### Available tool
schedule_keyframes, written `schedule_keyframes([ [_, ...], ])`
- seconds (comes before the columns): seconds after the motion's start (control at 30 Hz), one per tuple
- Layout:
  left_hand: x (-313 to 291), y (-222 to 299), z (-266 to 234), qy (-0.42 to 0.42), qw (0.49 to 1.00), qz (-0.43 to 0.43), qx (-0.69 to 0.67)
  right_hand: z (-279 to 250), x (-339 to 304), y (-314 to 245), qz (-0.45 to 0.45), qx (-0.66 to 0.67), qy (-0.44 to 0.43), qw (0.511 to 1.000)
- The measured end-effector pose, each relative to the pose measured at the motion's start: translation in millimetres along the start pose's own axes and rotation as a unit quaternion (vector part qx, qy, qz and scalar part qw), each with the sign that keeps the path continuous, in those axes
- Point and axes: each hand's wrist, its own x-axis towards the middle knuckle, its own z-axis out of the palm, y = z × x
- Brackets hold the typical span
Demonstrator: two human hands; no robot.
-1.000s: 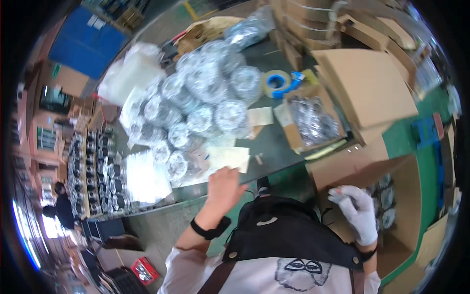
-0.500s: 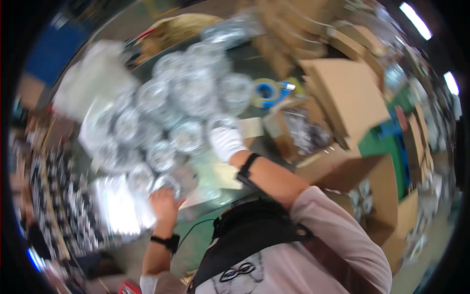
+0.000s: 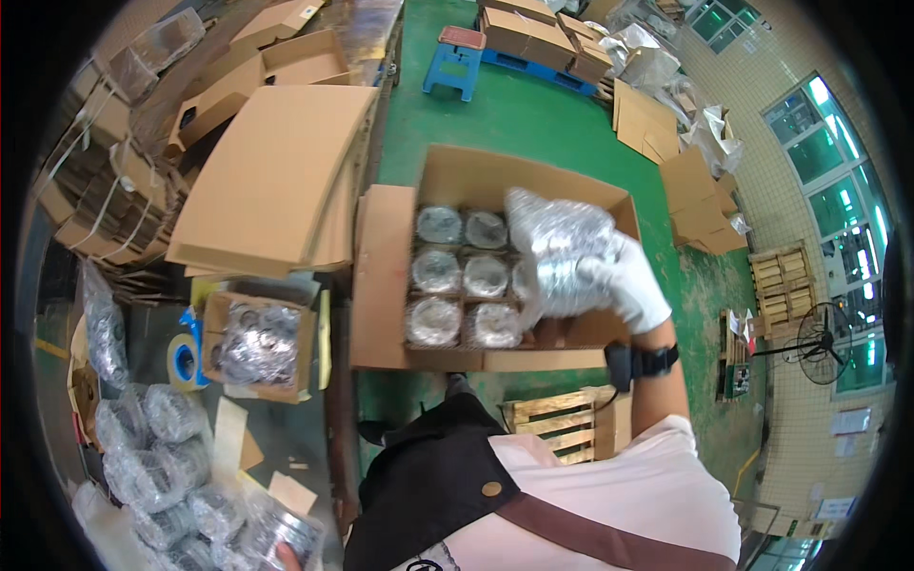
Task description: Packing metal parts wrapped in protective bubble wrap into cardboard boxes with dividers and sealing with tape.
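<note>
My right hand (image 3: 624, 285), in a white glove, grips a bubble-wrapped round part (image 3: 564, 249) above the right side of an open cardboard carton (image 3: 386, 285). Inside the carton, several wrapped round parts (image 3: 436, 271) stand in rows between cardboard dividers. Of my left hand (image 3: 288, 557) only a bare fingertip or two shows at the lower left edge. It lies against a shiny round metal part (image 3: 286, 528) among the wrapped ones; the rest of that hand is out of the picture, so its grip is hidden.
On the bench at left lie bubble-wrapped parts (image 3: 152, 476), a tape roll in a blue dispenser (image 3: 183, 362) and a small box of wrapped pieces (image 3: 307, 357). Flat cardboard sheets (image 3: 276, 181) stand beyond. A wooden pallet (image 3: 552, 423), blue stool (image 3: 454, 71) and fan (image 3: 824, 343) are around the green floor.
My view has swung right from the bench to the carton. My right hand has gone from the wrapped parts to above the carton, now holding one. My left hand has slipped mostly out of sight.
</note>
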Motion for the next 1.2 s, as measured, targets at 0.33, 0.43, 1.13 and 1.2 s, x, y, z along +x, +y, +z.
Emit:
schedule_keyframes([
  [0.33,108,435,128,-0.072,0.946,0.314,-0.029,-145,170,237,-0.128,-0.808,-0.022,0.575],
  [0.43,116,543,195,-0.213,0.862,0.45,0.095,-161,181,246,0.025,-0.727,-0.035,0.686],
  [1.13,66,550,438,-0.413,0.333,0.825,0.196,-237,-32,83,0.096,0.054,0.21,0.972],
  [1.2,58,561,452,-0.397,0.37,0.815,0.202,-233,-30,85,0.1,0.076,0.212,0.969],
])
